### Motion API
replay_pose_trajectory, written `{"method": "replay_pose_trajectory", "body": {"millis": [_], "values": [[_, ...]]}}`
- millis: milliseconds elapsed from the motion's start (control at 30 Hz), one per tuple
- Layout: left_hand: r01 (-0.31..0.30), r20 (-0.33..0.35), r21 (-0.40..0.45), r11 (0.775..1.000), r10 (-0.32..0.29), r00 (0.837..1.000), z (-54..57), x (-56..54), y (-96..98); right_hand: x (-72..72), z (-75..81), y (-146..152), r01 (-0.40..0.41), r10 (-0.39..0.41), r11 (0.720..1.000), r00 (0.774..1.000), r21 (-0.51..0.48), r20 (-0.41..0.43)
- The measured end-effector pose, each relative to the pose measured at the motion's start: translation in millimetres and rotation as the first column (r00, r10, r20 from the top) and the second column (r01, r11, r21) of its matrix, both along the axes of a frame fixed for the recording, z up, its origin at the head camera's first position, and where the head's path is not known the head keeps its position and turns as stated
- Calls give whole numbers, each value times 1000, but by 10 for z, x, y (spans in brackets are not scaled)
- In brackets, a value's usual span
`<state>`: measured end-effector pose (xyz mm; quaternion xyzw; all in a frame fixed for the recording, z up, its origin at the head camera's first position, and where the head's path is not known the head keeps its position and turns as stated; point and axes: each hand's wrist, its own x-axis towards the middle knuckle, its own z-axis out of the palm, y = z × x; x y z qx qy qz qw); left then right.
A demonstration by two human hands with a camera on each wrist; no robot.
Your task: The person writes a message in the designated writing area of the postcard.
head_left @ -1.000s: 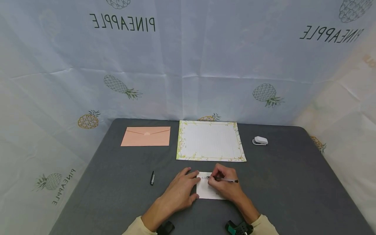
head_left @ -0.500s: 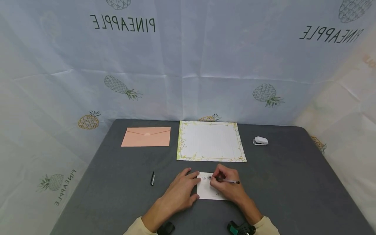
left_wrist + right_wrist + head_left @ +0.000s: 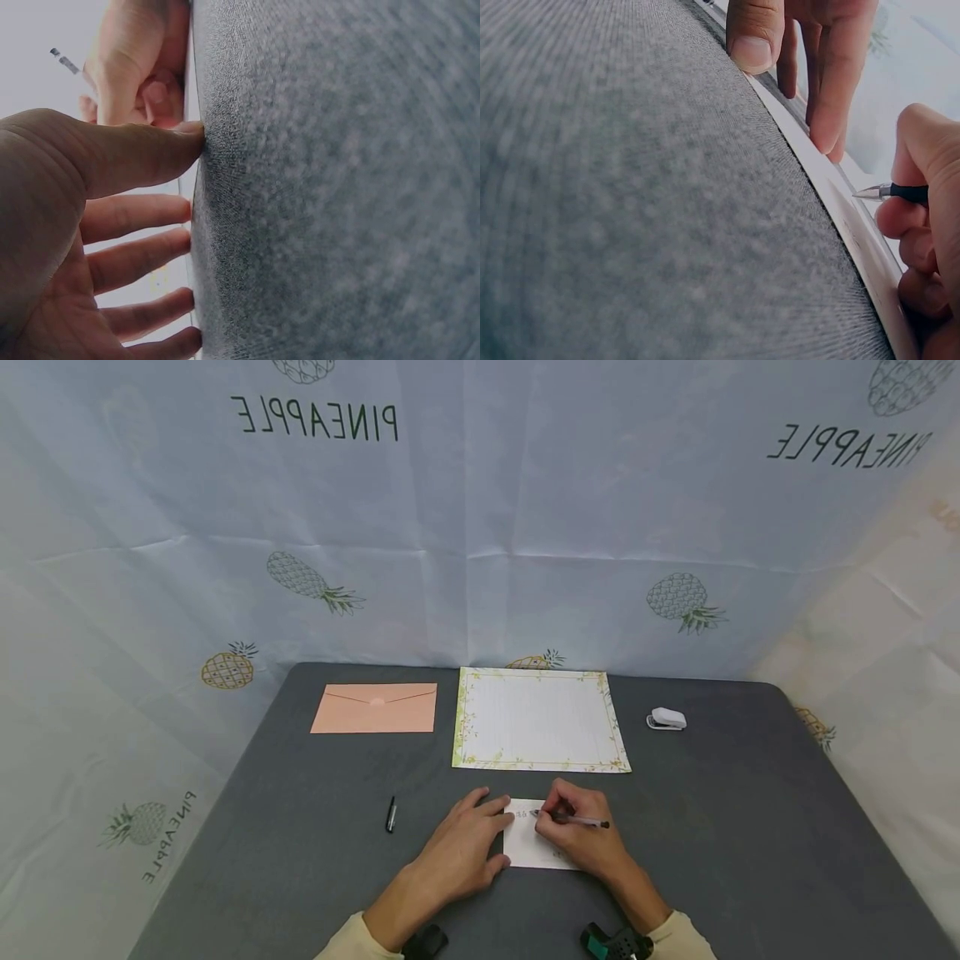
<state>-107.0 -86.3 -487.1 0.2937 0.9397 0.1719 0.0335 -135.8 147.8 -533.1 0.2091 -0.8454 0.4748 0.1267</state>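
Observation:
A small white card (image 3: 528, 845) lies on the dark table, with a short line of handwriting near its top left and small marks lower down. My left hand (image 3: 463, 850) rests at the card's left edge; its fingers are spread and nearly straight, thumb and fingertips touching the paper. My right hand (image 3: 583, 837) pinches a pen (image 3: 590, 822) between thumb and fingers and covers the card's right part. In the right wrist view the pen's metal tip (image 3: 870, 193) is at the card's surface; whether it touches cannot be made out.
A black pen cap (image 3: 391, 815) lies left of the left hand. Farther back are a pink envelope (image 3: 373, 714), a lined sheet with a floral border (image 3: 542, 720) and a white stapler (image 3: 666, 719). A pineapple-print curtain (image 3: 480, 510) hangs behind the table (image 3: 750, 827).
My right hand has shifted slightly to the right with the pen, and the handwriting at the card's top shows more plainly. The left hand keeps its place on the card.

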Motion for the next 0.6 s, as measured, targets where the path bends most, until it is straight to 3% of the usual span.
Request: {"method": "replay_pose_trajectory", "body": {"millis": [167, 300, 600], "values": [[18, -36, 17, 1000, -17, 999, -70, -24, -15, -9, 0, 7, -16, 16, 1000, 1000, 1, -5], [-1, 12, -7, 1000, 1, 1000, 58, 8, 7, -19, 11, 15, -15, 15, 1000, 1000, 5, -12], [-8, 24, -34, 999, 9, 1000, 80, 8, 24, -16, 8, 29, -43, 43, 999, 999, -5, 3]]}}
